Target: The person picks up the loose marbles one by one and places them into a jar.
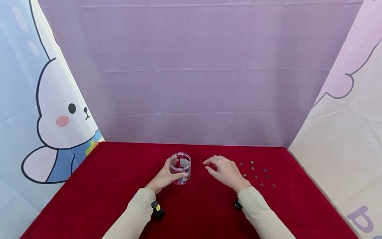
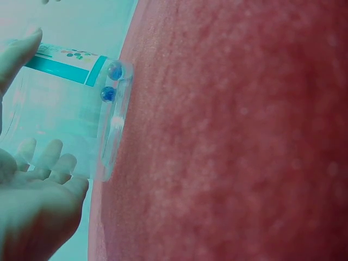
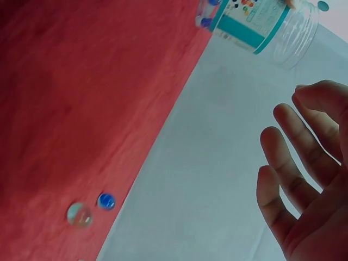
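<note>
Red cloth table (image 1: 104, 186), lilac backdrop (image 1: 191, 73); left hand (image 1: 163, 177) grips jar (image 1: 180, 167); right hand (image 1: 225, 172) loose, empty.

Open cloth (image 1: 119, 186) left; marbles (image 1: 257, 174) (scattered) block right.

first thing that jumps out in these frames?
The clear plastic jar at the middle of the red cloth, gripped by the left hand. Just right of it the right hand hovers, holding nothing. Beyond that hand, loose marbles lie scattered on the cloth.
</note>
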Demonstrator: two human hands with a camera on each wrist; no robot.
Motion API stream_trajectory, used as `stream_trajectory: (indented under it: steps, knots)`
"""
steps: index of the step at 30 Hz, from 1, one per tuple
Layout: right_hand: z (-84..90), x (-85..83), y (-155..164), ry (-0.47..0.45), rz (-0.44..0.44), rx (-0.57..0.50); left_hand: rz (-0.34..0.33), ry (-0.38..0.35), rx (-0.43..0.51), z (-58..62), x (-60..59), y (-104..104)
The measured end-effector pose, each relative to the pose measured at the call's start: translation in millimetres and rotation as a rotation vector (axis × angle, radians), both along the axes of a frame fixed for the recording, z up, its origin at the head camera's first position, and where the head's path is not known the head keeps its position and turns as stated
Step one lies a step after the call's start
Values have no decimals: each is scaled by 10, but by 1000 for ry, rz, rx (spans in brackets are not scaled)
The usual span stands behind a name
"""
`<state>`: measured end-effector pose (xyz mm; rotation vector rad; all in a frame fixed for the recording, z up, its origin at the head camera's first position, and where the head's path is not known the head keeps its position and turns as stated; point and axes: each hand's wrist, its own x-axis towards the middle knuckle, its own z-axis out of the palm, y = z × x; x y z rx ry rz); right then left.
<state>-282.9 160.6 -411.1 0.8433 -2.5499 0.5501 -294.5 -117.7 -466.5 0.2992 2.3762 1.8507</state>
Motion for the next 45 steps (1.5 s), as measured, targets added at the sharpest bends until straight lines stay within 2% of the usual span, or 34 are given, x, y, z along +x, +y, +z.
stream_trajectory:
  steps: [14, 24, 35, 45]
  knots:
    - [-64, -21, 429, -13, -57, -4, -13, -3, 20, 10, 3, -10]
    - [-106, -5, 685, -84, -126, 3, -22, -4, 19, -3, -10, -14]
    - [-165, -3, 824, -110, -159, 28, -21, -16, 21, -5, -7, -10]
    - [-216, -32, 871, -212, -172, 59, -15, -12, 24, -20, -19, -15]
